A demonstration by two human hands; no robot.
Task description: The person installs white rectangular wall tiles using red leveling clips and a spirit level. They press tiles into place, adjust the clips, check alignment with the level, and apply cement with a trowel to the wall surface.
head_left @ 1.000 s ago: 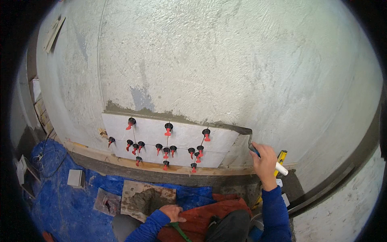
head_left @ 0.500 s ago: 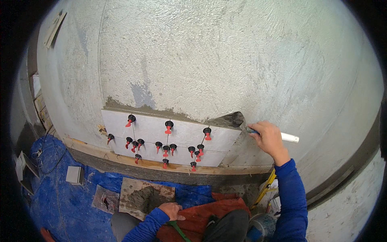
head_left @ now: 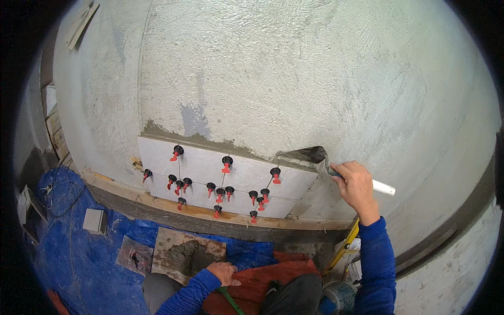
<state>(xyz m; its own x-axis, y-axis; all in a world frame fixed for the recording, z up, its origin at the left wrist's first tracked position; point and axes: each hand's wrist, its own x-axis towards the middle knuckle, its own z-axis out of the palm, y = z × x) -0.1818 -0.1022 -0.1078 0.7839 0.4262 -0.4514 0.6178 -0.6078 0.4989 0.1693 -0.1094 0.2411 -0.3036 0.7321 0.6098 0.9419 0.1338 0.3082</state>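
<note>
My right hand (head_left: 358, 186) is closed round the handle of a pointed trowel (head_left: 310, 154), whose white handle end sticks out past my fist. The mortar-smeared blade lies along the top edge of the white wall tiles (head_left: 202, 161), near their right end. Black and red tile levelling clips (head_left: 227, 164) sit along the joints. Grey mortar (head_left: 194, 139) lines the tops of the tiles. My left hand (head_left: 223, 273) rests low by my knees with its fingers curled; a green strip (head_left: 231, 300) comes out beneath it, and what the fingers hold is partly hidden.
A board (head_left: 163, 254) with a heap of mortar lies on a blue tarp (head_left: 60, 252), beside a plastic bag (head_left: 134, 255) and a stack of small tiles (head_left: 95, 221). A red cloth (head_left: 262, 281) lies between my knees. A yellow level (head_left: 344, 247) and a bucket (head_left: 338, 296) stand at right.
The whole view has shifted slightly. The trowel blade has tilted a little along the top edge of the tiles, still in my right hand. My left hand stays in place.
</note>
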